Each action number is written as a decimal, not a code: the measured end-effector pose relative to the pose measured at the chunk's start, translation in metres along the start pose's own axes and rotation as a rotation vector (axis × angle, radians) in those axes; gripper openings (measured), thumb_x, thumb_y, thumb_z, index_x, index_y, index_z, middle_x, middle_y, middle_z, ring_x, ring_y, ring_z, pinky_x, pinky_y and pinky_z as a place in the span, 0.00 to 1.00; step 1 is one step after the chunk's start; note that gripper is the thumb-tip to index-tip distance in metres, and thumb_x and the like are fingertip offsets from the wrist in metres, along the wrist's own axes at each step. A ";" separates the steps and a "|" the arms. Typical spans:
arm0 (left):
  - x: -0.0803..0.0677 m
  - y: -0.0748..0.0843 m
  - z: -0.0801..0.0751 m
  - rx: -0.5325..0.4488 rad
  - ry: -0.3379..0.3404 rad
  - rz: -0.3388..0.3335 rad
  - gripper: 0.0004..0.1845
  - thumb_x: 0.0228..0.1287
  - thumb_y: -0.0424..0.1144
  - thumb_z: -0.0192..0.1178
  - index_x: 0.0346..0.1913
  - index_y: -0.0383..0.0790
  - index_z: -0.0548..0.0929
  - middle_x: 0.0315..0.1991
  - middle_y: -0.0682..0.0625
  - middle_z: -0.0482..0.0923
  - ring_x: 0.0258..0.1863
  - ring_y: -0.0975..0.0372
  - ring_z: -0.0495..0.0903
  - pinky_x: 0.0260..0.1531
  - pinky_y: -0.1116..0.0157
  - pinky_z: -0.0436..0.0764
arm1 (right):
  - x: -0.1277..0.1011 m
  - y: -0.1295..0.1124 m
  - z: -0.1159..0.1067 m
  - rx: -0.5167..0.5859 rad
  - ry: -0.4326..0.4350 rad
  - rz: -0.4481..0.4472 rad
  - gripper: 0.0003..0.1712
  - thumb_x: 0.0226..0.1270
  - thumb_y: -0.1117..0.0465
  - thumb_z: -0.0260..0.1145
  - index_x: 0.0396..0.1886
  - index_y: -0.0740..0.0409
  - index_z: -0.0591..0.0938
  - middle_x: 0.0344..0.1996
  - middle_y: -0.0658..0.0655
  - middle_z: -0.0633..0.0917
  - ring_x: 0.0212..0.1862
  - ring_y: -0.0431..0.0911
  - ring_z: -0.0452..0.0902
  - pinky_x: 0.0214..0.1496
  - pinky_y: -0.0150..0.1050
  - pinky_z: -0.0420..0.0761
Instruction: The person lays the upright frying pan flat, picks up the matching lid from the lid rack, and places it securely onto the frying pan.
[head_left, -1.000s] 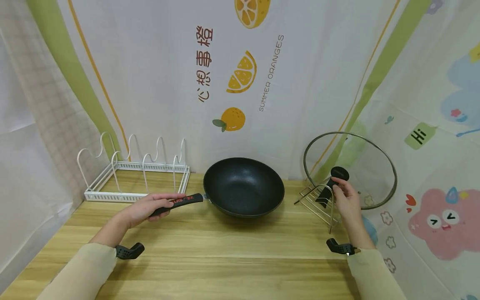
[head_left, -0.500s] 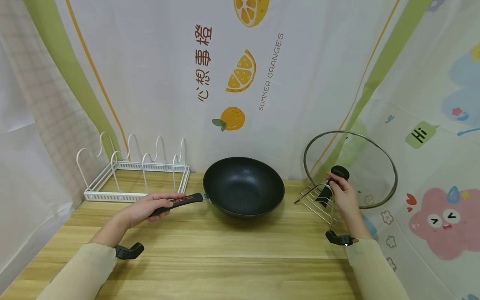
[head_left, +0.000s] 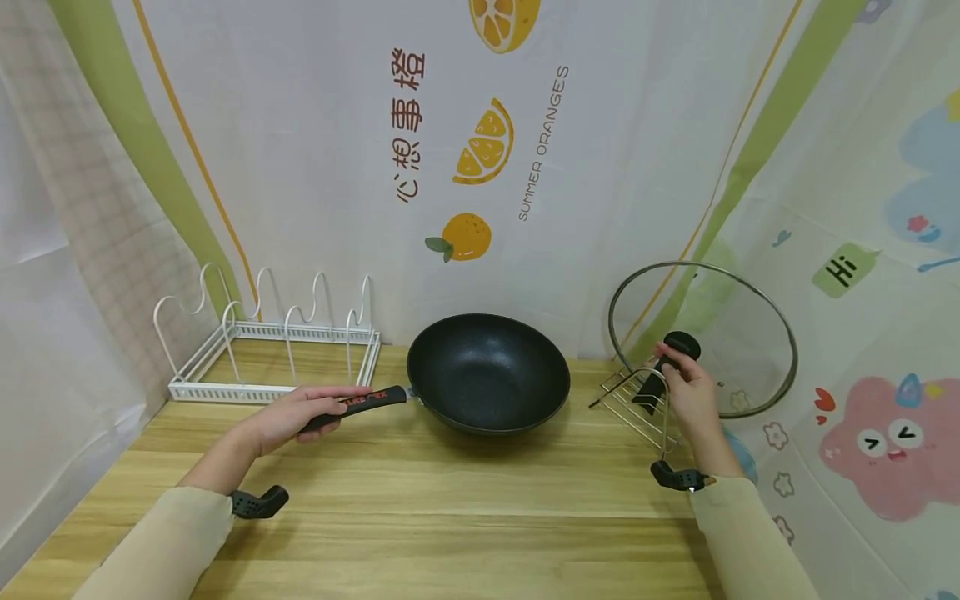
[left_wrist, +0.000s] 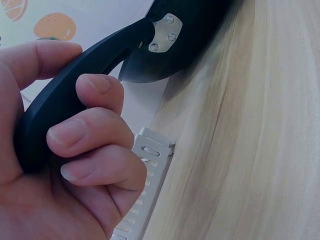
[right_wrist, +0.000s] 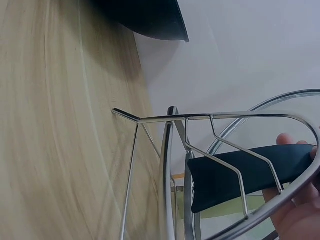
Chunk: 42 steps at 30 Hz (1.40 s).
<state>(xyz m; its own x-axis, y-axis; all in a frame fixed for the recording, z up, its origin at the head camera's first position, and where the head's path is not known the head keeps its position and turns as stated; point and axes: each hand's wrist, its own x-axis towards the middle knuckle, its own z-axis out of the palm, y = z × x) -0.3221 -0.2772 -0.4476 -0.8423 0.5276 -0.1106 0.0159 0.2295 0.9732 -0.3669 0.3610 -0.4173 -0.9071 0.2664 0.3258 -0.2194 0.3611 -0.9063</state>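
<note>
In the head view my left hand [head_left: 303,417] grips the black handle [head_left: 360,406] of a dark wok [head_left: 487,375]; the left wrist view shows fingers [left_wrist: 97,127] curled round that handle. The wok stands at the middle back of the table, its open side up. At the right, my right hand [head_left: 690,396] pinches the black handle [head_left: 681,345] of a clear glass lid [head_left: 738,333] with a metal rim. This lid stands tilted upright in a small wire rack [head_left: 633,421]. Part of the right hand [right_wrist: 300,215] shows behind the rack's wires in the right wrist view.
A white pan rack [head_left: 225,392] with several curved dividers stands at the back left, its slotted edge near the left hand. Behind the wooden table [head_left: 465,525] hangs a white curtain [head_left: 330,167] printed with oranges. A patterned curtain [head_left: 847,333] borders the right side.
My right hand has shifted slightly up along the lid's handle, and its wrist has risen a little. The lid stays in the rack. Left hand and wok look unchanged.
</note>
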 end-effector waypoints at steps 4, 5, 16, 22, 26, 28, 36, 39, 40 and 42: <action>0.001 0.000 0.001 0.002 -0.001 -0.007 0.28 0.85 0.43 0.57 0.82 0.41 0.72 0.31 0.51 0.75 0.26 0.67 0.70 0.24 0.71 0.66 | 0.000 -0.001 0.000 0.003 0.000 0.002 0.25 0.89 0.67 0.54 0.79 0.59 0.77 0.72 0.60 0.82 0.59 0.29 0.76 0.47 0.21 0.73; 0.001 0.000 0.001 0.001 0.000 -0.008 0.28 0.85 0.43 0.57 0.82 0.41 0.72 0.31 0.51 0.75 0.25 0.67 0.70 0.24 0.71 0.66 | 0.000 -0.001 0.000 -0.006 -0.001 0.003 0.25 0.89 0.66 0.54 0.80 0.59 0.77 0.73 0.61 0.81 0.54 0.31 0.77 0.44 0.23 0.73; -0.001 0.002 0.000 -0.005 -0.005 -0.004 0.27 0.85 0.43 0.57 0.81 0.45 0.75 0.32 0.51 0.76 0.26 0.66 0.70 0.24 0.70 0.66 | 0.000 0.004 -0.003 -0.064 -0.044 0.000 0.27 0.91 0.63 0.51 0.83 0.54 0.73 0.80 0.61 0.75 0.18 0.37 0.60 0.21 0.32 0.65; 0.000 0.002 0.000 -0.002 0.000 -0.011 0.28 0.85 0.44 0.57 0.81 0.43 0.74 0.32 0.51 0.75 0.26 0.66 0.70 0.24 0.71 0.65 | 0.001 0.007 -0.004 -0.061 -0.060 -0.030 0.27 0.92 0.62 0.50 0.84 0.56 0.71 0.81 0.62 0.74 0.29 0.26 0.77 0.19 0.33 0.64; 0.001 0.001 0.000 0.010 0.002 -0.008 0.28 0.85 0.44 0.57 0.81 0.43 0.74 0.32 0.51 0.75 0.26 0.66 0.70 0.24 0.71 0.66 | 0.001 0.006 -0.003 -0.082 -0.051 -0.046 0.27 0.92 0.62 0.50 0.84 0.52 0.72 0.80 0.63 0.74 0.20 0.29 0.68 0.17 0.33 0.64; 0.001 0.001 0.000 0.012 0.005 -0.011 0.28 0.85 0.44 0.57 0.81 0.42 0.74 0.33 0.51 0.75 0.26 0.66 0.70 0.24 0.71 0.66 | 0.000 0.005 -0.003 -0.082 -0.043 -0.051 0.27 0.92 0.62 0.50 0.84 0.52 0.73 0.80 0.63 0.74 0.17 0.31 0.65 0.17 0.33 0.64; -0.001 0.003 0.001 0.007 0.009 -0.018 0.29 0.85 0.44 0.57 0.82 0.41 0.72 0.32 0.52 0.75 0.26 0.66 0.70 0.24 0.71 0.65 | -0.001 0.002 -0.004 -0.058 -0.044 -0.053 0.27 0.92 0.62 0.49 0.84 0.53 0.72 0.80 0.66 0.73 0.37 0.25 0.84 0.15 0.34 0.64; -0.001 0.004 0.001 0.005 0.007 -0.015 0.29 0.85 0.44 0.57 0.82 0.42 0.72 0.32 0.52 0.75 0.25 0.66 0.70 0.24 0.71 0.65 | -0.001 0.001 -0.005 -0.060 -0.056 -0.054 0.28 0.92 0.62 0.48 0.85 0.54 0.71 0.81 0.67 0.72 0.43 0.22 0.84 0.17 0.34 0.65; -0.002 0.004 0.001 0.003 0.008 -0.016 0.29 0.85 0.44 0.57 0.82 0.43 0.73 0.32 0.52 0.75 0.25 0.66 0.70 0.24 0.71 0.65 | -0.001 0.000 -0.005 -0.056 -0.058 -0.053 0.28 0.92 0.62 0.48 0.85 0.54 0.71 0.81 0.66 0.72 0.44 0.21 0.84 0.18 0.33 0.67; -0.002 0.003 0.000 0.002 0.007 -0.014 0.28 0.85 0.44 0.57 0.82 0.43 0.74 0.32 0.51 0.75 0.25 0.66 0.70 0.24 0.71 0.65 | -0.001 -0.001 -0.006 -0.058 -0.056 -0.055 0.27 0.92 0.62 0.49 0.84 0.54 0.71 0.78 0.65 0.76 0.44 0.21 0.84 0.22 0.30 0.71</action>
<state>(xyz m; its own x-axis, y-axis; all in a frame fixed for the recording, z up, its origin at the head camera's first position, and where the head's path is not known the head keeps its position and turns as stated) -0.3205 -0.2773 -0.4442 -0.8464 0.5183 -0.1223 0.0055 0.2381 0.9712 -0.3636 0.3654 -0.4158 -0.9132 0.1952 0.3576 -0.2497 0.4252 -0.8699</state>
